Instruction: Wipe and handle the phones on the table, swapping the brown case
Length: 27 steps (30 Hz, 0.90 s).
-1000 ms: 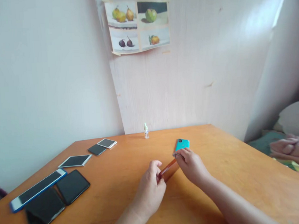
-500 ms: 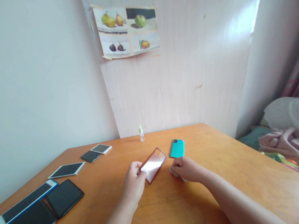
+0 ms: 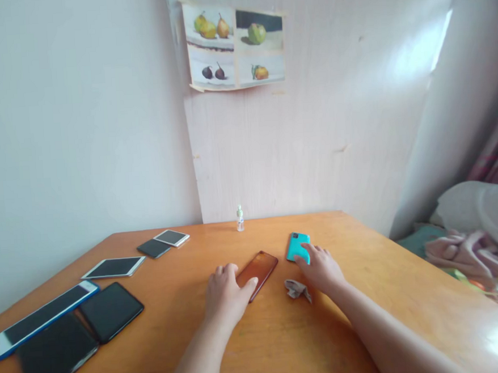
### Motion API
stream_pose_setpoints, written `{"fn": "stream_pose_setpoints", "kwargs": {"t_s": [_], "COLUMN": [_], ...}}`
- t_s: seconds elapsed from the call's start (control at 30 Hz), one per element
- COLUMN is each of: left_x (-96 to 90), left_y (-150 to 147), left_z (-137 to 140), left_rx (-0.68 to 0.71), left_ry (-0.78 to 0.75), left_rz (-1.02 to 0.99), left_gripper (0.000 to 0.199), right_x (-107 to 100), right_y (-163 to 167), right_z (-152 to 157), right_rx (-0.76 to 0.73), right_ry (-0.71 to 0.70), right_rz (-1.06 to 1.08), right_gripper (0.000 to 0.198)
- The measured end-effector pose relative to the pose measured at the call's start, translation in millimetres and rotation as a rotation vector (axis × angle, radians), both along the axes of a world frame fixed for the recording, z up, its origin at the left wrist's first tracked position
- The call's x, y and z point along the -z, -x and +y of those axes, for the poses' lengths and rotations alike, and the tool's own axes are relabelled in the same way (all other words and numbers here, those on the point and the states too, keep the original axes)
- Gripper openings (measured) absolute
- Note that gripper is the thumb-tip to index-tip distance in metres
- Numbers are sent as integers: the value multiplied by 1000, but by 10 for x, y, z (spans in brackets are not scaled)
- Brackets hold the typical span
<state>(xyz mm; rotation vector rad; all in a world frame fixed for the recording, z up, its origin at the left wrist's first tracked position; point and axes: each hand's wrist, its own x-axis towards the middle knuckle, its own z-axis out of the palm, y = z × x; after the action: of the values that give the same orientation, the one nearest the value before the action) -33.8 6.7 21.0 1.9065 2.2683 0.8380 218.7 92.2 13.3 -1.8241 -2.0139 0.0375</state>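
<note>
A clear reddish-brown phone case [image 3: 263, 269] lies on the wooden table in front of me. My left hand [image 3: 227, 295] is at its near left end, thumb over the case and fingers apart, the case resting on the tabletop. Farther right lies a teal phone [image 3: 296, 243], camera corner at the far left. My right hand [image 3: 323, 267] reaches over its near right part, thumb and fingers spread on or just above its back; firm contact cannot be made out. A crumpled greyish cloth [image 3: 297, 290] rests beside my right hand, touched by neither hand.
A small clear spray bottle [image 3: 240, 219] stands near the table's back edge. Along the left side lie several phones and tablets, among them a blue-edged white tablet [image 3: 45, 319] and a black tablet [image 3: 111, 312]. Bedding [image 3: 471, 256] is beyond the table's right edge.
The phone case, raised and tilted in my left hand before, now lies flat on the table and that hand has loosened. My right hand has released the cloth and moved forward to the teal phone.
</note>
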Motion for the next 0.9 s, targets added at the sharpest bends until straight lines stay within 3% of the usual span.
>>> {"fn": "stream_pose_setpoints", "kwargs": {"t_s": [0.17,0.43,0.53,0.73,0.9], "left_x": [53,-5,-61,-140,-144], "left_y": [-76,-89,-93,-81,-32], "left_z": [-27,-20,-21,-33,8], "left_rx": [103,136,106,64,4], "left_ry": [25,11,35,64,45], "left_rz": [92,135,94,-31,-140], "left_gripper": [55,36,30,37,39], "right_x": [-79,-164,-189,-253,-276], "right_y": [137,311,368,396,357], "right_z": [-35,209,305,374,328], "right_rx": [16,140,154,91,8], "right_ry": [107,237,281,328,320], "right_rz": [-147,-286,-298,-344,-393], "right_gripper": [57,69,63,45,49]}}
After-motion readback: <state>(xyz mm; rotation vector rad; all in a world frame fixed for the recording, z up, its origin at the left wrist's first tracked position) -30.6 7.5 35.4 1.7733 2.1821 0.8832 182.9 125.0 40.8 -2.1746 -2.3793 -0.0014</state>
